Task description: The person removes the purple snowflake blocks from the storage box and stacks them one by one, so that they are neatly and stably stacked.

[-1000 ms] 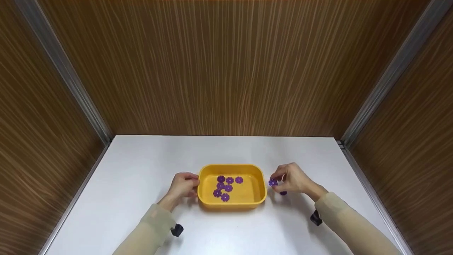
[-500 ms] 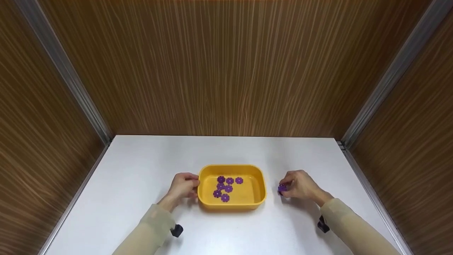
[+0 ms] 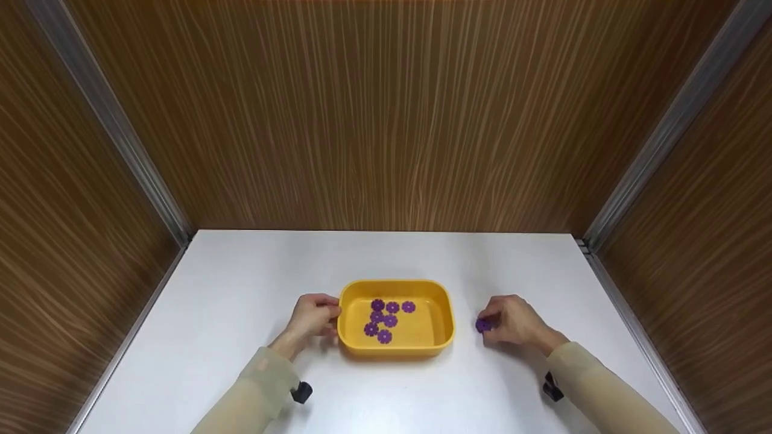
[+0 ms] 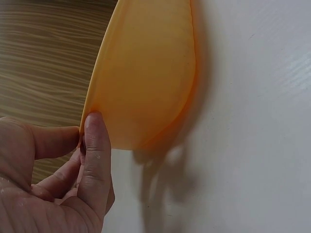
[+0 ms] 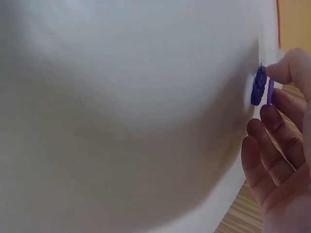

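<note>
As only the head view shows, the tray [image 3: 431, 328] holds purple flowers [image 3: 391, 320].

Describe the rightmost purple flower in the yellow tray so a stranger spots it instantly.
On the white table, find the yellow tray gripped at its left end by the left hand. Inside, the purple flower ends the far row on the right; no other lies as near the tray's right wall.
</note>
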### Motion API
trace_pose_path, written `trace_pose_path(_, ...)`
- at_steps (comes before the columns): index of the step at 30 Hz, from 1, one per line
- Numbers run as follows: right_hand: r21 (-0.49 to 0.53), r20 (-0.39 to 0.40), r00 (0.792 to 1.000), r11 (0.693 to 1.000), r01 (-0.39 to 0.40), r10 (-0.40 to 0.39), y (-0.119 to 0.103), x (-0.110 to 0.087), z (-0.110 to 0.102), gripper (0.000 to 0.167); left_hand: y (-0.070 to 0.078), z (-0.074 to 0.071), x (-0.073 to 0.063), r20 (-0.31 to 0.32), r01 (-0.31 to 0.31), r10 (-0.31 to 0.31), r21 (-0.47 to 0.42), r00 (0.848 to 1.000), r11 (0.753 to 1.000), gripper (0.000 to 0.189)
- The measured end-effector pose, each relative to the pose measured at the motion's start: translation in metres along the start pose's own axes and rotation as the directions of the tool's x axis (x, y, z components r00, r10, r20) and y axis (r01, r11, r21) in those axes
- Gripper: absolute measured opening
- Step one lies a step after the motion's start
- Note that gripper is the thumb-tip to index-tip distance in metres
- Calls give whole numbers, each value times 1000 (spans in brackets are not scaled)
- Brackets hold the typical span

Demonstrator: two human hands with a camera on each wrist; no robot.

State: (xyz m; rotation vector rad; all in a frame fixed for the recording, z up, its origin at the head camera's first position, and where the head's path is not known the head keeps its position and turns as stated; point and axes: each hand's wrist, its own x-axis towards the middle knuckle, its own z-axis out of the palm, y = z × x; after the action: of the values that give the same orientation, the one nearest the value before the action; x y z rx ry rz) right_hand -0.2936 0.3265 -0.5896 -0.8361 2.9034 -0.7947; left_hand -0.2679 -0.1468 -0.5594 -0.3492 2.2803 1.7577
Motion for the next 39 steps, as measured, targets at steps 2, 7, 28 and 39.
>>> trace_pose_path(2, 3, -1, 1000, 1000, -3, 3, 1, 0, 1, 28, -1, 0, 0, -2, 2, -2, 1, 1000, 1000, 26)
trace_pose_path(7, 6, 3, 999, 999, -39, 39, 1, -2, 2, 30, 0, 1, 0, -2, 7, -7, 2, 1000, 1000, 28)
trace_pose_path(28, -40, -23, 999, 999, -22, 21, 1, -2, 6, 27, -2, 0, 1, 6, -17, 18, -17, 1000, 1000, 26)
trace_pose_path(39, -51, 30, 996, 995, -85, 87, -2, 2, 3, 32, -1, 0, 2, -1, -8, 8, -3, 1000, 1000, 26)
